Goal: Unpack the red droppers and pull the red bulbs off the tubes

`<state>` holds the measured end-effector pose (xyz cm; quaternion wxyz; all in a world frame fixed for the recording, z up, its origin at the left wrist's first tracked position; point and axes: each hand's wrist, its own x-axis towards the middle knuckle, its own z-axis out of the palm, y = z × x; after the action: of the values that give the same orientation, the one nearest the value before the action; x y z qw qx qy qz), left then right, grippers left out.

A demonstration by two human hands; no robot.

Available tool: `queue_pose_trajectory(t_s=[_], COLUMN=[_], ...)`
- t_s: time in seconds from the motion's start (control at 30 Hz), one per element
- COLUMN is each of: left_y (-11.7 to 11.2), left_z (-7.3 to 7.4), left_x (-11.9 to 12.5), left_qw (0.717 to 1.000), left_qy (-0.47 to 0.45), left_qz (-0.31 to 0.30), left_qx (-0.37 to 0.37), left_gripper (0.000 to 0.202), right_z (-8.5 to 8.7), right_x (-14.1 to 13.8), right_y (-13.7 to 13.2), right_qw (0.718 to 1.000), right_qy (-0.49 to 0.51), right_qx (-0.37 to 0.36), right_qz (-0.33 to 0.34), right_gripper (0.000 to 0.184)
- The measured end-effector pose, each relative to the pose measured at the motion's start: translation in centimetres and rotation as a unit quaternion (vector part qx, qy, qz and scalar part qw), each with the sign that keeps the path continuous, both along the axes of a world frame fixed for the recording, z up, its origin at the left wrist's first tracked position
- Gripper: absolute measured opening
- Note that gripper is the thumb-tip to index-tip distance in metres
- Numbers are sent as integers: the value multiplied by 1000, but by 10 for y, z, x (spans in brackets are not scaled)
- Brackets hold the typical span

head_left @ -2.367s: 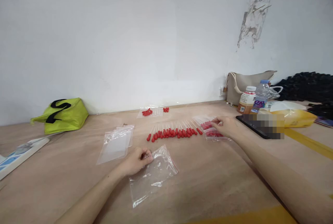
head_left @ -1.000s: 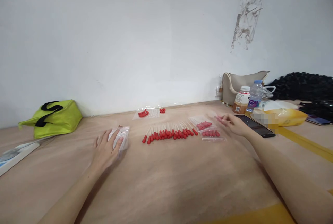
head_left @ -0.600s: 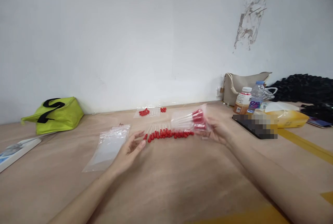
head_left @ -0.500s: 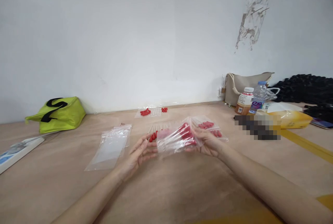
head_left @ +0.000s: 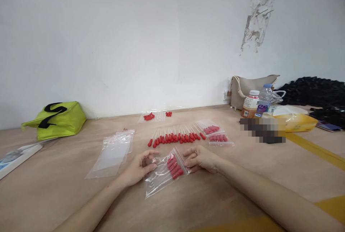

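Observation:
A clear zip bag of red-bulbed droppers (head_left: 165,172) lies on the wooden table in front of me. My left hand (head_left: 138,167) pinches its left top corner, fingers curled. My right hand (head_left: 199,158) presses the bag's right top corner with bent fingers. Beyond the bag lies a row of loose red-bulbed droppers (head_left: 175,138). Two filled zip bags (head_left: 215,134) rest to the right of that row.
A stack of empty zip bags (head_left: 111,153) lies to the left. A lime green bag (head_left: 55,119) and another bag with red bulbs (head_left: 153,117) sit by the wall. At the right stand a beige handbag (head_left: 249,86), two bottles (head_left: 256,102) and a yellow packet (head_left: 296,122).
My right hand lifted a filled bag from the right pile and carried it to the middle. My left hand left the empty bags and met it. The bag now lies on the table under both hands.

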<state>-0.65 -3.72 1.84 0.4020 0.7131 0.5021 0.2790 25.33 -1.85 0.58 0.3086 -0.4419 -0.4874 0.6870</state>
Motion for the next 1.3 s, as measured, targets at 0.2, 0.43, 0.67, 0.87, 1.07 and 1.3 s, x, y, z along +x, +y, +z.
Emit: queue_pose_trajectory(t_s=[0.2,0.43,0.67,0.87,1.07,1.3], left_y=[-4,20,38,35,36,40], left_z=[21,19,6,6,6,5], left_x=[14,61,67,69,68,68], left_qw=[936,858,819,805,802,798], left_qy=[184,244,237,260,275,276], left_qz=[-64,-218,-262,-267,-263,-276], left_qx=[294,396,452,461,461,459], left_gripper=[23,29,25,21,20,21], right_z=[-1,-11,-9,-6,-2,-11], right_x=[-8,-7,-10,-11,-11,-10], right_y=[-2,-3,-4,-6,-9,-4], right_qw=[999,998,997,997,998,998], right_qy=[-31,7,2,9,-3,5], right_qx=[8,59,56,58,49,47], right_qz=[-26,-28,-49,-47,-43,-35], right_gripper=[41,46,49,49,50,46])
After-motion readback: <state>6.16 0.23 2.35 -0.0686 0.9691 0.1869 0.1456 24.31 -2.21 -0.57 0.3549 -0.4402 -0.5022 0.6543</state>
